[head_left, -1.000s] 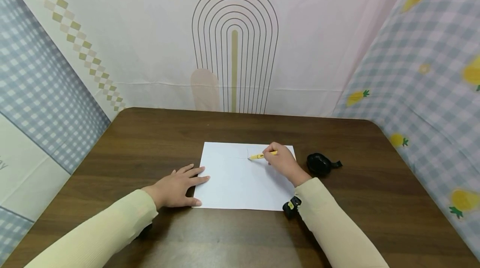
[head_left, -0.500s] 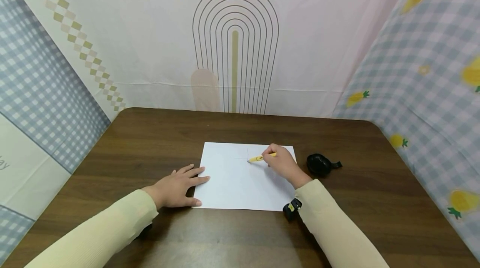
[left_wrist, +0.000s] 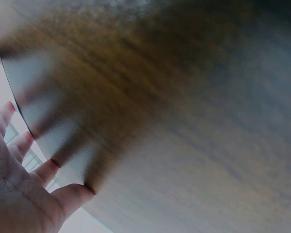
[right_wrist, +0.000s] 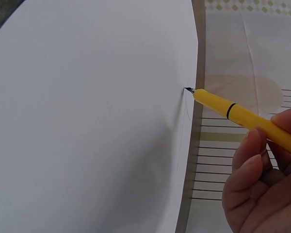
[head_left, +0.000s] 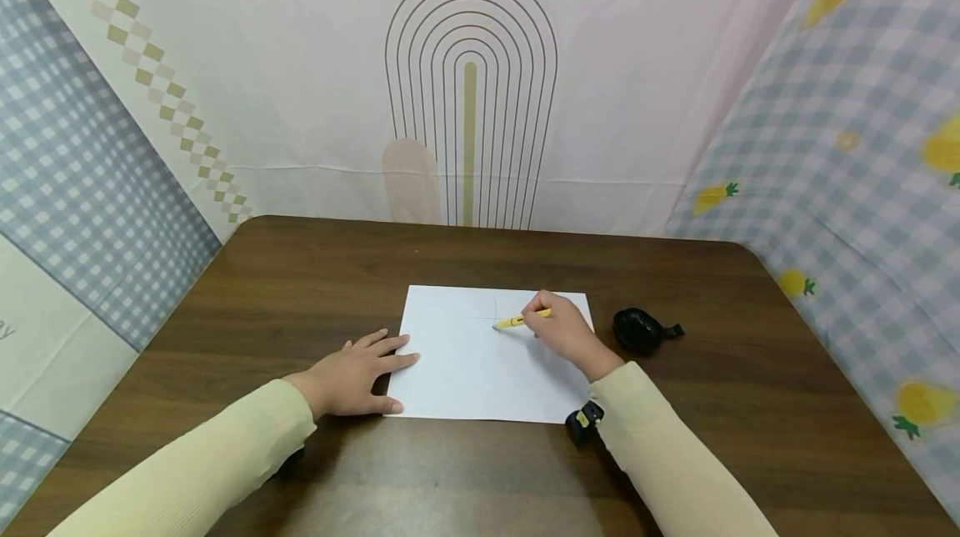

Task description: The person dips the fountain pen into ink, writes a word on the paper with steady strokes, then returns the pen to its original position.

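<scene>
A white sheet of paper (head_left: 457,370) lies on the brown wooden table (head_left: 322,270). Thin crossing lines are drawn near its upper middle. My right hand (head_left: 561,327) pinches a yellow fountain pen (right_wrist: 242,116), and its dark nib touches the paper at the end of a thin line in the right wrist view. My left hand (head_left: 351,377) lies with fingers spread, its fingertips resting on the paper's left edge. The left wrist view shows those straight fingers (left_wrist: 70,196) at the paper's edge.
To the right of the paper lies a shiny black rounded object (head_left: 637,330) with a short tab; its kind is unclear. A black device (head_left: 583,419) sits at the right wrist. A white patterned cloth (head_left: 315,87) hangs behind the table, with checked cloth (head_left: 840,153) at the right.
My right hand has moved slightly toward me with the pen, its nib shifting down the paper and the upright line lengthening. The left hand has stayed in place.
</scene>
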Tool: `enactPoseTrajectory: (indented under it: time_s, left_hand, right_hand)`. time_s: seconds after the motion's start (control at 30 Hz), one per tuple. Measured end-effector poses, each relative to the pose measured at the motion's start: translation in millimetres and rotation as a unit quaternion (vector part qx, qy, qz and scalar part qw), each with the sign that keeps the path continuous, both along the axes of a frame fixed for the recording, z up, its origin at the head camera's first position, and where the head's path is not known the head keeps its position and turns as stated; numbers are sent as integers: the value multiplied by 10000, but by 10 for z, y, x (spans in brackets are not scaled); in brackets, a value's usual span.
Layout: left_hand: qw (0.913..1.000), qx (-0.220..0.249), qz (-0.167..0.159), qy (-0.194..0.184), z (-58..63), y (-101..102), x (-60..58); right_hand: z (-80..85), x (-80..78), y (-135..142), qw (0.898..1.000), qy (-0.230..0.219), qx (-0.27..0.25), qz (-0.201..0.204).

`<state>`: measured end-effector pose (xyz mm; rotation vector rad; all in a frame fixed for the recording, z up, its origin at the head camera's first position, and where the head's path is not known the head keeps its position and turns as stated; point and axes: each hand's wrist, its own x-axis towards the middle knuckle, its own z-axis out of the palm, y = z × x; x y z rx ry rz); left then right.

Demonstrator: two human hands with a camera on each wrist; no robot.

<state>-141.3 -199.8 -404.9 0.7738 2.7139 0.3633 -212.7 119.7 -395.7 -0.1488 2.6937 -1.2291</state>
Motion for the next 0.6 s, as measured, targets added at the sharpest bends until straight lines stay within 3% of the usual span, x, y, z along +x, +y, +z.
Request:
enactPoseTrajectory:
  time_s: [0.6]
  left_hand:
    - [10000, 8, 12, -3, 4, -6, 3]
  right_hand:
    - [45, 67, -39, 9999, 15, 28, 144]
